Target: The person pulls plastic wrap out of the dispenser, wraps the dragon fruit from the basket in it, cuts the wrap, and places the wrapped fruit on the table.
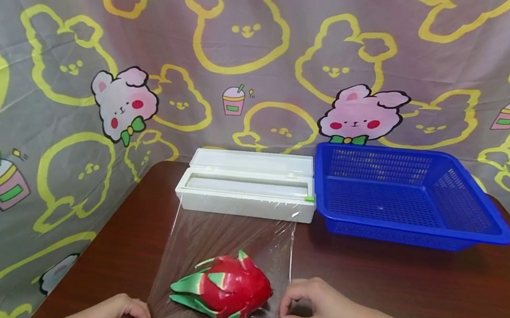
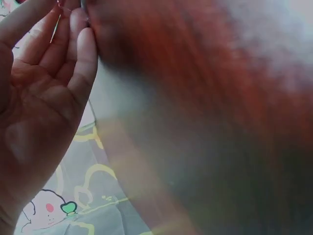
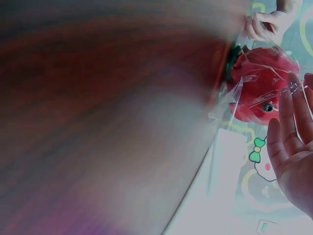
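A red dragon fruit with green tips lies on the table, within the stretch of clear plastic wrap. That wrap runs forward from a white wrap box, whose lid stands raised. My left hand pinches the near left corner of the wrap; its palm side fills the left of the left wrist view. At the near right corner, my right hand pinches the wrap between thumb and fingers. In the right wrist view, creased film crosses in front of the dragon fruit.
A blue plastic basket stands at the back right, beside the wrap box. The dark wooden table reaches back to a grey patterned curtain. A small green slider sits at the box's right end.
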Motion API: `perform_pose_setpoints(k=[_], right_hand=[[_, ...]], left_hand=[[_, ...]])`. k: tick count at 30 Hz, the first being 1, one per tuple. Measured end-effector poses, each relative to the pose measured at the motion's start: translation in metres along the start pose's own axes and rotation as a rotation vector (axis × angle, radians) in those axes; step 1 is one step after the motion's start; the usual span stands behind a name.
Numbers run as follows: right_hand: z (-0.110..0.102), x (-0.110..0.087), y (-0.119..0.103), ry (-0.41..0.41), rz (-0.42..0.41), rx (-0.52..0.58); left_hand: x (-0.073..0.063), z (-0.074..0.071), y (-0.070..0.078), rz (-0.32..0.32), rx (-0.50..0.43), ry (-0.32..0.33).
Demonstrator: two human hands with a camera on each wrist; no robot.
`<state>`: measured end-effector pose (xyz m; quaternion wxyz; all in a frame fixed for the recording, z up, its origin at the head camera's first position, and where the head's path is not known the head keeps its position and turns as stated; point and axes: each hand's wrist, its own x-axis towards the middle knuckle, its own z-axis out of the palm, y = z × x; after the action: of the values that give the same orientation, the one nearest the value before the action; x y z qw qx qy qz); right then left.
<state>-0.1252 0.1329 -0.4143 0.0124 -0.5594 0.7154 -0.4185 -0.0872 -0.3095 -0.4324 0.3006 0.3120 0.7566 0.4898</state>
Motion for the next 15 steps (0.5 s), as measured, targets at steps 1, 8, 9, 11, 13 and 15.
perform_pose_setpoints(k=[1, 8, 9, 11, 13, 15], right_hand=[[0.0, 0.001, -0.001, -0.006, -0.004, 0.004], [-0.005, 0.012, -0.006, -0.042, -0.057, -0.047], [-0.006, 0.014, -0.006, -0.042, -0.059, -0.056], [-0.008, 0.017, -0.006, -0.039, -0.063, -0.065], [-0.009, 0.021, -0.005, -0.033, -0.069, -0.074], [-0.011, 0.024, -0.004, -0.03, -0.064, -0.065]], left_hand=[[-0.001, 0.0, 0.001, -0.008, -0.009, -0.001], [0.0, -0.003, 0.016, 0.116, 0.099, 0.047], [0.001, -0.004, 0.021, 0.127, 0.117, 0.056], [0.002, -0.008, 0.031, 0.108, 0.134, 0.073], [0.003, -0.012, 0.04, 0.071, 0.151, 0.095], [0.005, -0.015, 0.049, 0.04, 0.176, 0.113]])
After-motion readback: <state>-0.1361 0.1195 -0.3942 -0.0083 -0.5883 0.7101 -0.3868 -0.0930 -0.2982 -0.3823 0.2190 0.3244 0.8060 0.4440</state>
